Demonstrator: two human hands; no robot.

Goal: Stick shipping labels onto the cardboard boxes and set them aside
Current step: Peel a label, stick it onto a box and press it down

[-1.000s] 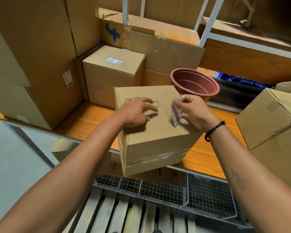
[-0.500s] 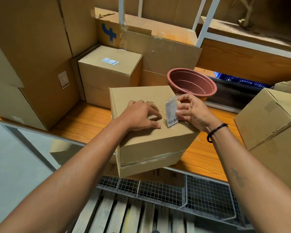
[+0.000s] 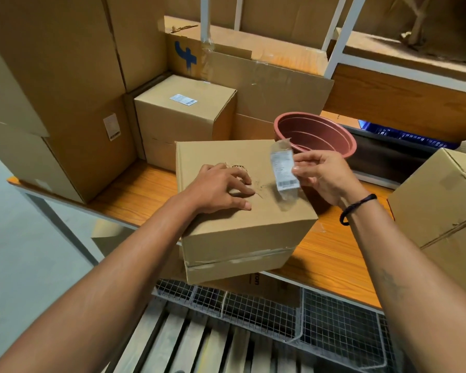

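Note:
A cardboard box (image 3: 242, 227) sits at the front edge of the wooden table, its top showing torn patches. My left hand (image 3: 221, 187) rests on the box top with fingers spread. My right hand (image 3: 320, 176) pinches a white shipping label (image 3: 284, 170) with a barcode, held upright above the box's right side, clear film around it. Behind, a second cardboard box (image 3: 183, 119) carries a label (image 3: 183, 99) on its top.
A reddish plastic pot (image 3: 318, 133) stands just behind my right hand. Large boxes are stacked at the left (image 3: 51, 90) and one sits at the right (image 3: 441, 200). A flat cardboard sheet (image 3: 267, 84) leans at the back. Wire baskets (image 3: 280, 313) lie below the table edge.
My right hand has lifted the label off the box top and turned it upright, face toward me. My left hand stays pressed on the box.

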